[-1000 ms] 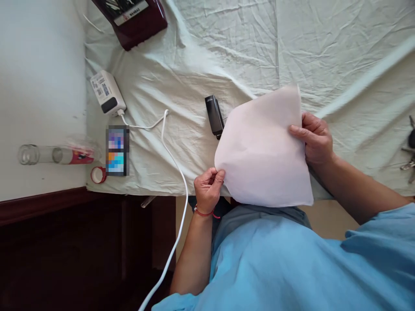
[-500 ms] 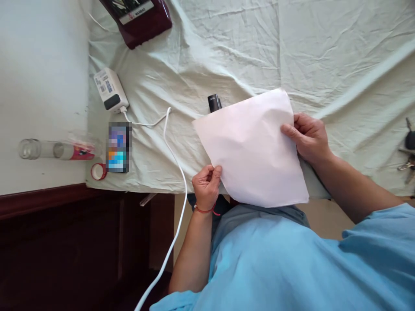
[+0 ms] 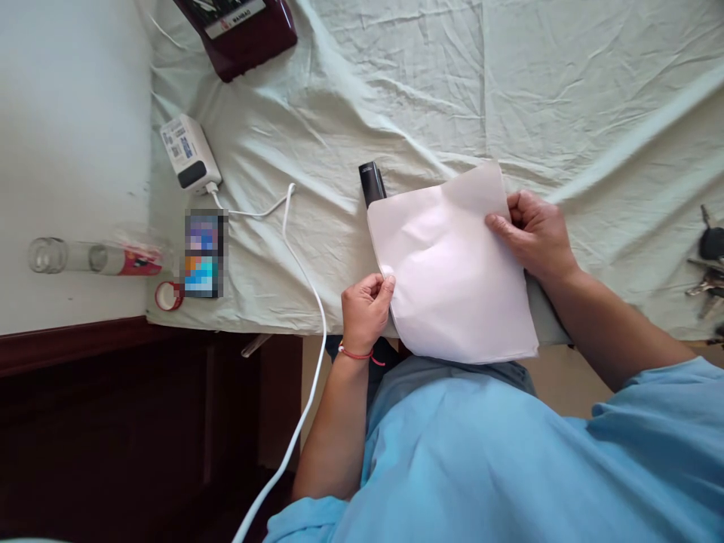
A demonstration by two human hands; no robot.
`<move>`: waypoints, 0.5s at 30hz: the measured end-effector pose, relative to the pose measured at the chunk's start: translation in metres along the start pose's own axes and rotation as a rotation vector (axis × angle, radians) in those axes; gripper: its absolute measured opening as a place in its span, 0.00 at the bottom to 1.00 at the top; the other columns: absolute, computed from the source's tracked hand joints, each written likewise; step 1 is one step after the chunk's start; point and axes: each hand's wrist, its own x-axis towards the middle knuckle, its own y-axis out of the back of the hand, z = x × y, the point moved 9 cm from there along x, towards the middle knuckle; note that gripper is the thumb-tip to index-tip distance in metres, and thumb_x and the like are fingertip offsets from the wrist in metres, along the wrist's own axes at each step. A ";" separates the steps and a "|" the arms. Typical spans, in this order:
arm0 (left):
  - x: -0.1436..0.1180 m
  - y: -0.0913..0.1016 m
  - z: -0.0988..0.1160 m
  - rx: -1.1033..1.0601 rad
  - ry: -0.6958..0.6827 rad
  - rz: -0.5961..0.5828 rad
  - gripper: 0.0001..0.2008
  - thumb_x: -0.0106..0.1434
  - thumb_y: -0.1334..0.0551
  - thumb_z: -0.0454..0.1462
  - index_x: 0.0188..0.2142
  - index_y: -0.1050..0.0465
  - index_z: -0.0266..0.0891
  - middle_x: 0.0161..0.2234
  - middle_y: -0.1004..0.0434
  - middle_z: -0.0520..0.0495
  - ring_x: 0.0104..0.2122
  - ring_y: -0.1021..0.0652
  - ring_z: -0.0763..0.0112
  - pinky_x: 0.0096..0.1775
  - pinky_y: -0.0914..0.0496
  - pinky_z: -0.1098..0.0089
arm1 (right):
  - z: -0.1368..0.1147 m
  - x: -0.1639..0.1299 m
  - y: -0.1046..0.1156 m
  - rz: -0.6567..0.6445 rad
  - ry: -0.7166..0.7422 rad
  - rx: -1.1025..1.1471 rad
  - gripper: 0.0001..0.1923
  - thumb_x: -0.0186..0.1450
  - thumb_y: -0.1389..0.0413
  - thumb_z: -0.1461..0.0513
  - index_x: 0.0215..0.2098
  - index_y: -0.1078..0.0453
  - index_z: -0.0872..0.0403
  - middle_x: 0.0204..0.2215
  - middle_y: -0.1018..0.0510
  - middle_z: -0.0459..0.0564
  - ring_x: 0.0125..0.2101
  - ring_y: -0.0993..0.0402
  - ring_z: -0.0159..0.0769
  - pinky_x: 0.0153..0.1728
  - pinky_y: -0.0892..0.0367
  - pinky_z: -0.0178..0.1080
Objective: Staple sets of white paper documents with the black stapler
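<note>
White paper point(image 3: 452, 271), which looks like more than one sheet at its lower right corner, is held up over the table's front edge. My left hand point(image 3: 365, 313) pinches its left edge between thumb and fingers, and a red cord circles that wrist. On the opposite side, my right hand point(image 3: 537, 234) grips the right edge, thumb on top and the other fingers partly hidden behind. Just past the paper's upper left corner, a black stapler-like object point(image 3: 372, 183) lies on the cloth, its near end covered by the sheets.
A pale green cloth point(image 3: 396, 98) covers the table. On the left are a white power adapter point(image 3: 189, 154), its white cable point(image 3: 308, 279), a phone point(image 3: 204, 253), a red tape roll point(image 3: 168, 296) and a glass bottle point(image 3: 84, 256). Keys point(image 3: 710, 245) lie far right, a maroon box point(image 3: 249, 38) behind.
My left hand has shifted slightly right and up. The paper's upper left corner has swung to the right, showing more of the black object. My right hand has barely moved.
</note>
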 end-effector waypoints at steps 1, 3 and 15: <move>0.001 -0.001 -0.002 -0.006 0.010 -0.020 0.21 0.66 0.31 0.50 0.23 0.32 0.41 0.20 0.39 0.55 0.23 0.38 0.74 0.26 0.44 0.71 | 0.000 0.000 0.002 0.011 0.001 -0.026 0.15 0.66 0.31 0.49 0.35 0.28 0.49 0.25 0.26 0.45 0.25 0.36 0.34 0.25 0.41 0.39; 0.001 -0.002 -0.004 -0.019 0.020 -0.034 0.21 0.64 0.30 0.50 0.23 0.32 0.41 0.20 0.38 0.55 0.24 0.38 0.74 0.27 0.44 0.72 | 0.000 0.000 0.005 0.033 -0.004 -0.042 0.16 0.65 0.30 0.49 0.35 0.27 0.49 0.27 0.25 0.46 0.27 0.35 0.35 0.27 0.40 0.40; -0.008 -0.007 0.005 -0.021 -0.047 -0.114 0.19 0.67 0.32 0.47 0.26 0.29 0.39 0.22 0.37 0.55 0.24 0.37 0.75 0.28 0.43 0.71 | 0.003 0.001 0.006 0.120 0.025 0.348 0.15 0.67 0.29 0.49 0.42 0.23 0.49 0.37 0.20 0.49 0.34 0.31 0.37 0.39 0.35 0.43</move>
